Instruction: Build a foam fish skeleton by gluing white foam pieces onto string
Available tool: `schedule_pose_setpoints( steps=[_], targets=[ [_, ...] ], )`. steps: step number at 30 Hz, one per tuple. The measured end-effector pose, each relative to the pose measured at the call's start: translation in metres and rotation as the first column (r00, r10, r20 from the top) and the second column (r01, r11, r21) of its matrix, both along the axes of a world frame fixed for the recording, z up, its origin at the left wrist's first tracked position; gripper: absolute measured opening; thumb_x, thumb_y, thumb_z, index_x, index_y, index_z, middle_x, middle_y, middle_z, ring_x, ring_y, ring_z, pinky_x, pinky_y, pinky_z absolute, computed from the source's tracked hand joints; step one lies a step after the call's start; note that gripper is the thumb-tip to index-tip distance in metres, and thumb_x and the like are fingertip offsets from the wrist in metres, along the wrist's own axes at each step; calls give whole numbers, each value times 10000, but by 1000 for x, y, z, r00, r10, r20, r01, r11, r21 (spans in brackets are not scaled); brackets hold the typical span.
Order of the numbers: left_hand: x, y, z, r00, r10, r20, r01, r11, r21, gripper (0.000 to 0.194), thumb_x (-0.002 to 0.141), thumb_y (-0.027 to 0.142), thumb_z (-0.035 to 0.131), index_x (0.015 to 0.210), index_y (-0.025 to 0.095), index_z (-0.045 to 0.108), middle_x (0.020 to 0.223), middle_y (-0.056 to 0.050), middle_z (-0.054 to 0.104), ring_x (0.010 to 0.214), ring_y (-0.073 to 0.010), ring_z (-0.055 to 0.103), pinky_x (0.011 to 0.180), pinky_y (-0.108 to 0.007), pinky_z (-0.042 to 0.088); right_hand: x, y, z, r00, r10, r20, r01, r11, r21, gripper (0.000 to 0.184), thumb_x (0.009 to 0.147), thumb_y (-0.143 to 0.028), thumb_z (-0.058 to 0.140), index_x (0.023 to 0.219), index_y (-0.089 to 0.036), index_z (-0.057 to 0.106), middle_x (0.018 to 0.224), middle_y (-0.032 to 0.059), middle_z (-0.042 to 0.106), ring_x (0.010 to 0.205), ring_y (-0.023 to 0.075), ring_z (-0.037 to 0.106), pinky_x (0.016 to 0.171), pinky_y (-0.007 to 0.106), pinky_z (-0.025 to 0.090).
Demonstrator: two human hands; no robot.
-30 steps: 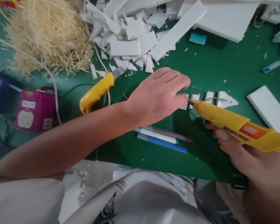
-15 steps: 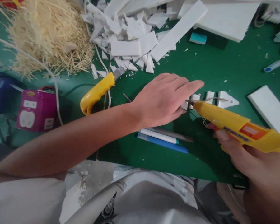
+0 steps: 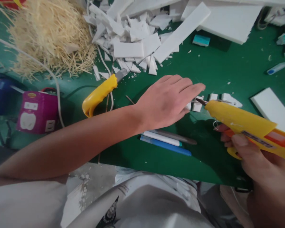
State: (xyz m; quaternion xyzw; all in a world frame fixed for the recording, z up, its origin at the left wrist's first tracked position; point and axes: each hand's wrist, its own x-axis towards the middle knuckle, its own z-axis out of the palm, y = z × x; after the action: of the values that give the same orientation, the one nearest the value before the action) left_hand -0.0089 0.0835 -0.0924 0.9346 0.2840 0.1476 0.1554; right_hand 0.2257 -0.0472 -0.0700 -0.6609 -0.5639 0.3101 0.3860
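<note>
My right hand [image 3: 258, 155] grips a yellow glue gun [image 3: 242, 118], its thumb along the side and fingers around the orange trigger. The metal nozzle points left, over a small white foam block [image 3: 198, 104]. Palm down, my left hand [image 3: 166, 99] lies at the left end of a row of small foam pieces. Between its thumb and forefinger shows a foam piece [image 3: 188, 106]; the other fingertips are partly hidden. Farther right in the row are another block [image 3: 213, 97] and a pointed foam piece [image 3: 230, 99], with a thin stick along them, partly behind the gun.
A yellow-handled cutter [image 3: 99, 95] lies left of my left hand. Pens [image 3: 166, 145] lie below it. White foam scraps [image 3: 135, 41] and a straw heap [image 3: 52, 38] fill the back. A purple power adapter [image 3: 38, 110] with cords stands left; a foam bar [image 3: 273, 104] lies right.
The glue gun and my right hand have moved a little right, its nozzle now farther from my left hand's thumb. My left hand has hardly moved.
</note>
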Motion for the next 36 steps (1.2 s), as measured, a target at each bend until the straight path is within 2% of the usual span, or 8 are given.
schedule_pose_setpoints(
  steps=[3,6,13,19,25,31,34,36],
  targets=[
    [0,-1,-1,1000,-2,-1,2,1000,1,468,1016,206,535,1480,270,524,1391,-78,685,1300,-310,668,1113,-536,547,-2,-3,-1,997,-67,-34,68,997,30,168,863,-462,837,952,-319,845,844,37,798,691,189,738,650,295,651],
    [0,0,-1,1000,-5,-4,5,1000,-6,503,1003,216,570,1498,284,513,1397,-81,687,1309,-325,668,1112,-558,543,-5,-5,-2,992,-114,-51,118,990,79,182,842,-460,856,864,-283,821,812,39,773,669,185,707,606,295,632],
    [-17,11,7,999,-27,-21,27,1000,3,574,1013,365,610,1563,317,454,1448,-71,661,1367,-342,636,1146,-567,528,-1,-4,-1,998,-54,-43,57,996,66,160,863,-449,834,943,-310,835,843,52,790,668,219,732,610,340,655],
    [-31,16,10,996,-91,-25,91,996,-21,545,1018,242,511,1560,275,457,1372,-88,682,1274,-315,682,1045,-491,581,-3,-3,1,997,-38,-66,38,999,-7,238,875,-510,812,959,-289,837,840,69,801,711,230,762,683,354,682],
    [-25,10,4,994,-103,-41,104,994,34,525,989,203,575,1508,195,499,1327,-131,693,1218,-310,687,1015,-457,565,3,6,-6,999,-39,13,39,999,-19,327,779,-576,867,841,-256,830,759,71,790,546,192,695,469,260,584],
    [-39,19,4,997,-59,-51,64,994,93,586,969,386,681,1495,210,493,1315,-131,677,1197,-324,677,999,-445,554,-2,8,2,994,105,-19,-106,991,-76,312,863,-560,797,885,-249,822,718,51,774,506,178,680,449,246,549],
    [-47,24,8,997,-30,-68,37,995,95,552,948,447,689,1429,221,544,1219,-102,687,1116,-312,689,947,-423,559,-10,15,9,979,175,100,-168,983,-78,425,877,-660,733,784,-248,781,699,50,764,531,191,693,457,269,558],
    [-47,23,15,992,-15,-122,21,998,54,501,945,409,673,1397,219,568,1207,-93,685,1108,-306,688,932,-409,556,-17,22,12,971,167,170,-158,985,-65,506,865,-733,697,741,-247,760,692,53,766,533,194,701,460,273,561]
  ],
)
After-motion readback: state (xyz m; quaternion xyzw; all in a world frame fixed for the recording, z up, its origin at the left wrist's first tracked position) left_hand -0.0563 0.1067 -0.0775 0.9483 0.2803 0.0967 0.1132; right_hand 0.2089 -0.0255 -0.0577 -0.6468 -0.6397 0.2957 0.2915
